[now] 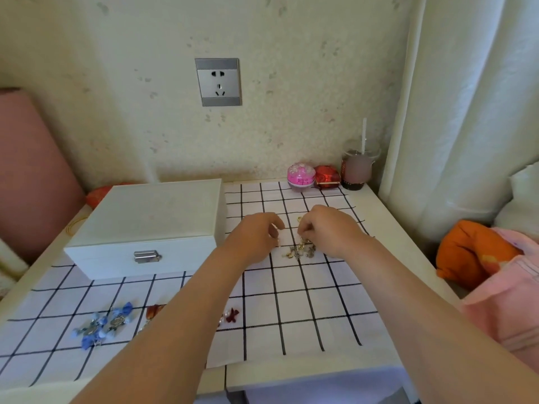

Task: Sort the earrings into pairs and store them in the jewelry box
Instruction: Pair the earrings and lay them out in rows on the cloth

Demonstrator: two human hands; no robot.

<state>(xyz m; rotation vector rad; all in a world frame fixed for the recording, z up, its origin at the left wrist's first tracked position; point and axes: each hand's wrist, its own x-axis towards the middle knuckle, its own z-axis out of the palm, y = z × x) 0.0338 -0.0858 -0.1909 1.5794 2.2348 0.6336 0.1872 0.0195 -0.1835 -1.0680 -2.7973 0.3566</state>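
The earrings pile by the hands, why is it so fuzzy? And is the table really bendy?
Head view: the earrings pile is tiny and soft, so single pieces blur together between the left hand and the right hand; head view: the wide lens bows the table edges, which are likely straight; head view: the light is soft and the shadows faint.

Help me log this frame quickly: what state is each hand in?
Left hand: fingers curled; holding anything cannot be told.
Right hand: pinching an earring from the pile.
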